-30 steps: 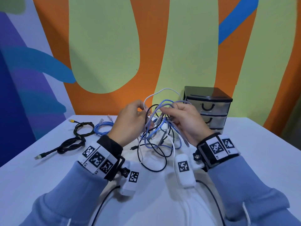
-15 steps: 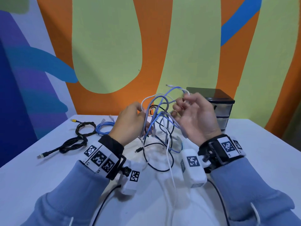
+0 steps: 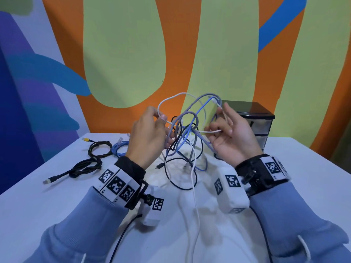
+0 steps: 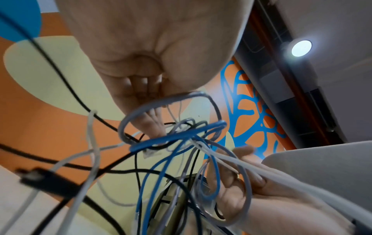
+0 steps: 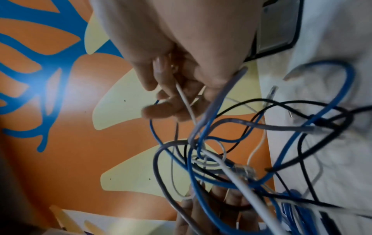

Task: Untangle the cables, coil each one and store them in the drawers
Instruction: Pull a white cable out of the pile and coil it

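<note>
- Above the table [image 3: 284, 186], I hold the tangle [image 3: 187, 133]: left hand [image 3: 150, 137] pinching a white cable [image 3: 194, 186], right hand [image 3: 230, 137] pinching its far stretch.
- I should ease that cable out slowly, without tightening loops.

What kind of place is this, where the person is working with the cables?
Probably an indoor room set up for recording tasks, not a home. A plain white table stands against a wall painted with orange, green and blue shapes, a recessed round ceiling lamp shows overhead, and both wrists carry black-and-white marker bands.
</note>
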`<state>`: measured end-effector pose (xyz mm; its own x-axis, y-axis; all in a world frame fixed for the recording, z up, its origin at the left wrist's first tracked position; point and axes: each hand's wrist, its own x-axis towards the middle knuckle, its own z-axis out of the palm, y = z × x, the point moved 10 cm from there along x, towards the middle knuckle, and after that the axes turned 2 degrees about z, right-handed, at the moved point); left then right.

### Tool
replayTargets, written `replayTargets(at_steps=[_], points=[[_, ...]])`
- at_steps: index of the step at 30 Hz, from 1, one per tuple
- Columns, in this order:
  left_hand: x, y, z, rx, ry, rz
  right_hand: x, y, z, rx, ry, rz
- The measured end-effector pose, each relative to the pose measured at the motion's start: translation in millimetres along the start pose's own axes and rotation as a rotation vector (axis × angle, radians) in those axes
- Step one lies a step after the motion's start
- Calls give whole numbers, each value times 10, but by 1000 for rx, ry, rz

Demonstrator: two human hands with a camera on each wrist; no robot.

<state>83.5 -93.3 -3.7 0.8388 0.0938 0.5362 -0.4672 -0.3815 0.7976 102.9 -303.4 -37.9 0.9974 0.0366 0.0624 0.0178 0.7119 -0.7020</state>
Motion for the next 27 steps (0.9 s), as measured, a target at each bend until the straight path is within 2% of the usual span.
replayTargets(at_steps=[5, 8, 11, 13, 16, 18, 20, 22, 24, 27], points=[[38, -20, -79, 37, 53, 28, 35, 41, 32, -246, -35, -5], [27, 100, -183, -22, 118, 111, 36, -2, -81, -474, 62, -49], [-3, 275, -280, -73, 174, 233, 42, -148, -167, -832, 207, -204], [-20, 351, -332, -112, 213, 300, 1, -318, -99, -992, 252, -407], [-49, 457, -364, -190, 232, 389, -189, -487, 231, -1002, 104, -712], [-90, 538, -438, -241, 283, 449, -330, -416, 492, -997, -101, -779], [-116, 592, -578, -320, 357, 492, -372, -192, 662, -1100, -272, -721], [-128, 633, -715, -368, 419, 527, -282, 93, 644, -1353, -346, -605], [-148, 664, -861, -396, 490, 559, -152, 276, 477, -1582, -332, -458], [-184, 672, -1125, -402, 627, 592, -49, 198, 294, -1582, -175, -374]])
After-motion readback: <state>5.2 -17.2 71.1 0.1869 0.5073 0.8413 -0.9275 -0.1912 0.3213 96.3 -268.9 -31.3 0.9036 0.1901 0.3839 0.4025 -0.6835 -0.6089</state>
